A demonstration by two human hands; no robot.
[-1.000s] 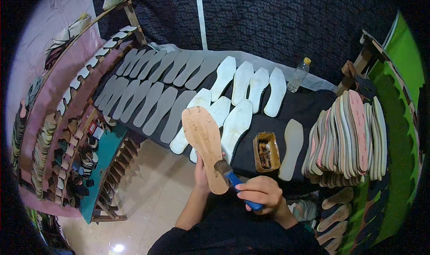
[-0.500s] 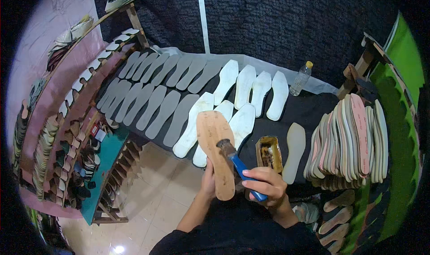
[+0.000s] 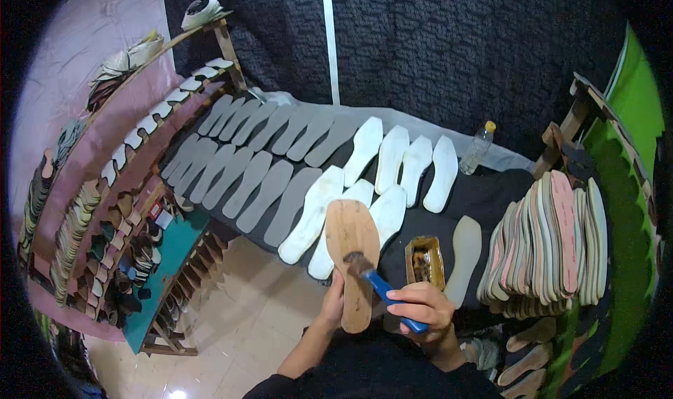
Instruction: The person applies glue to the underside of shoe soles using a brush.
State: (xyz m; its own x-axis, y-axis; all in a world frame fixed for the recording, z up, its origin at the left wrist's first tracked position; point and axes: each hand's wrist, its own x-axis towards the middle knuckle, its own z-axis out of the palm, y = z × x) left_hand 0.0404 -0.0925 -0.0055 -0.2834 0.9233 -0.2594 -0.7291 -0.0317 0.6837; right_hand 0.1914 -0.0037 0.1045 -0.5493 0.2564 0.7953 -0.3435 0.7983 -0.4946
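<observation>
My left hand (image 3: 332,308) grips a tan insole (image 3: 350,231) from its left edge and holds it up in front of me, partly covering the white insoles behind. Most of its fingers are hidden beneath the insole. In my right hand (image 3: 426,311) is a brush with a blue handle (image 3: 382,287), the fingers wrapped round it. The dark bristles (image 3: 358,264) touch the insole's face at the narrow middle. Beside my right hand stands a rectangular container (image 3: 439,262) with amber, glue-like residue inside. To its right lies a pale insole (image 3: 465,259).
Rows of grey insoles (image 3: 245,188) and several white insoles (image 3: 362,150) cover the dark table (image 3: 501,181). A bottle with a yellow cap (image 3: 478,149) stands at the back. On the right is a big stack of insoles (image 3: 540,238). A wooden rack (image 3: 228,45) rises at left.
The brush has moved down the insole from its wide part toward the narrow middle. The insole sits slightly lower and more to the right, and the whole view has shifted a little.
</observation>
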